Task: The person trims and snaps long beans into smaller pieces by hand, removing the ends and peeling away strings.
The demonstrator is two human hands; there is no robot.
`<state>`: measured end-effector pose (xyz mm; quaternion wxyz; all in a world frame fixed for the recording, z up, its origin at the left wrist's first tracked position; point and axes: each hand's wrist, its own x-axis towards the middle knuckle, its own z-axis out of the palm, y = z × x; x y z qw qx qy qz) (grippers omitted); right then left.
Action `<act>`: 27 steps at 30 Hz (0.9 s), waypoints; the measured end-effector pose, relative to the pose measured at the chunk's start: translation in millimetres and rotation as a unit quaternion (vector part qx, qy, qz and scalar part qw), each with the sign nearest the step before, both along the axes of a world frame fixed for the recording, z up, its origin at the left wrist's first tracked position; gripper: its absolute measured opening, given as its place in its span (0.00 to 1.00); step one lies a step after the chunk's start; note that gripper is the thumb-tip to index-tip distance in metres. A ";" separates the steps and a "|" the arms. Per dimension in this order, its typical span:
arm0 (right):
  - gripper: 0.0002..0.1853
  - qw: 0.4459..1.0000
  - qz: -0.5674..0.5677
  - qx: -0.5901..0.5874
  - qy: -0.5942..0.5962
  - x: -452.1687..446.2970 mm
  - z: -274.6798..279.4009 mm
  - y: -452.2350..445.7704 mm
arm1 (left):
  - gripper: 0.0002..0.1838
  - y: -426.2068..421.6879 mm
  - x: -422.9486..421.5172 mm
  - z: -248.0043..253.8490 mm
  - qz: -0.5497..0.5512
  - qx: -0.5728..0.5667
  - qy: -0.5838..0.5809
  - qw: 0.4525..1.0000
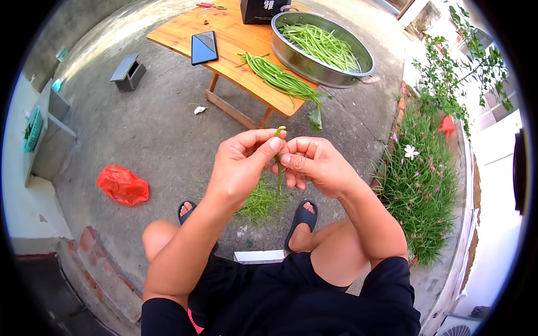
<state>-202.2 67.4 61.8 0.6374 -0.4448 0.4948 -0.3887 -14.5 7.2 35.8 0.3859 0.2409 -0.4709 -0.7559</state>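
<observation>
A thin green stalk point(279, 178) hangs upright between my two hands, its bent tip poking up above the fingers. My left hand point(240, 162) pinches the upper end between thumb and forefinger. Just to the right, my right hand point(318, 163) has thumb and forefinger closed on the same stalk slightly lower. Below them, a heap of fine green strips point(260, 203) lies on the concrete between my feet. A bundle of long green stalks point(277, 77) rests at the table's near edge, a leaf drooping from it. Cut green pieces point(322, 46) fill the metal basin point(302, 68).
The wooden table point(238, 71) carries a phone point(204, 47), a black bag point(259, 12) and red-handled scissors point(210, 6). A red plastic bag point(123, 185) and a small grey stool point(128, 71) sit on the ground leftward. Grass with flowers point(417, 190) borders the right.
</observation>
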 end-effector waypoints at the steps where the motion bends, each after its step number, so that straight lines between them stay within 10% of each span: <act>1: 0.10 0.999 -0.041 -0.010 0.034 1.6 3.5 2.8 | 0.13 2.3 0.0 0.5 0.015 -0.022 -0.016 1.000; 9: 0.09 0.972 -0.130 -0.170 0.099 -2.2 27.4 21.8 | 0.09 15.8 4.3 3.8 0.071 -0.289 -0.143 0.944; 15: 0.06 0.906 -0.105 -0.307 0.271 -6.8 29.2 23.2 | 0.10 24.8 -1.2 8.4 -0.013 -0.043 -0.056 0.997; 27: 0.06 0.827 -0.102 -0.443 0.332 -10.2 31.5 27.9 | 0.10 33.5 -10.1 17.0 0.013 -0.114 -0.104 0.988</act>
